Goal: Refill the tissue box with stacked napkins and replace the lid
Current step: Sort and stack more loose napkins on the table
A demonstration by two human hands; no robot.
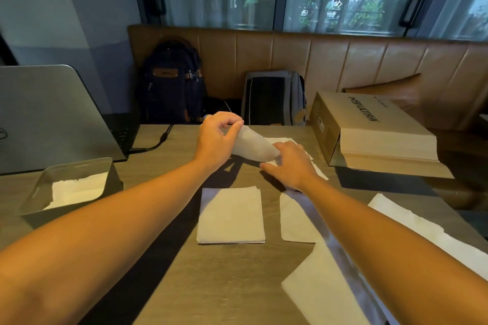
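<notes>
My left hand (217, 137) pinches the lifted edge of a white napkin (253, 145) at the far middle of the table, folding it over. My right hand (289, 163) presses flat on the lower part of that same napkin, fingers spread. A small stack of folded napkins (231, 215) lies in front of me between my arms. More single napkins lie at the right: one (294, 219) partly under my right forearm, one (317, 285) near the front edge, one (412, 221) further right. The open grey tissue box (34, 192) stands at the left with napkins (76, 188) inside. No lid is visible.
A brown paper pack of napkins (369, 126) lies open at the back right. An open laptop (47, 113) stands at the back left with a black cable (158, 140) running across the wooden table (224, 285). Two backpacks (171, 84) sit on the bench behind.
</notes>
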